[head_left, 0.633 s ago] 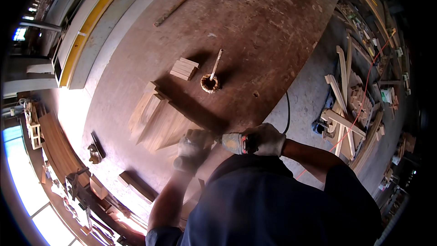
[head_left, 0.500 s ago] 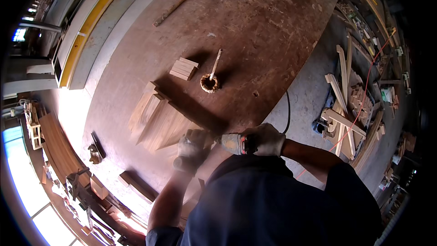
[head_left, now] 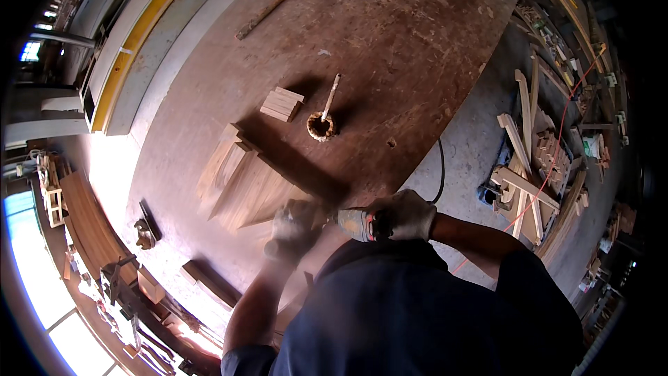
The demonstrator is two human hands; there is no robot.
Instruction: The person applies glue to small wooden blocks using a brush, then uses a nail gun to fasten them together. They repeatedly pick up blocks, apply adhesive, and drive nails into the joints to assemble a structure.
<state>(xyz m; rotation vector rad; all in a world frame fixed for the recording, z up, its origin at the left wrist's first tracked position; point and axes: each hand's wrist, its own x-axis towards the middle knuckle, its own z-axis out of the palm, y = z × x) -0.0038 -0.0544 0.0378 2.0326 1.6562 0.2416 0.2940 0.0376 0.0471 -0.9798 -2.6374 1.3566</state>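
Note:
My right hand [head_left: 407, 214], in a pale work glove, is wrapped round the rear of a corded power tool [head_left: 356, 224] with a grey and reddish body. The tool points left, and its front end is hidden by my other hand and blurred, so its exact kind does not show. My left hand [head_left: 292, 226], gloved too, is curled at that front end; what lies in its fingers is hidden. Just beyond it, light wooden boards [head_left: 254, 184] with angled ends lie side by side on the brown worktable [head_left: 390, 49]. Dusty haze hangs round my left hand.
A crusted round pot [head_left: 321, 127] with a stick in it stands past the boards, beside a small stack of wood blocks [head_left: 281, 104]. Farther off lies a hammer [head_left: 268, 10]. A hand plane [head_left: 147, 228] sits at left. Scrap wood [head_left: 525, 167] fills the floor at right.
The power tool and my right hand have shifted very slightly. My left hand stays about where it was, and the boards have not moved.

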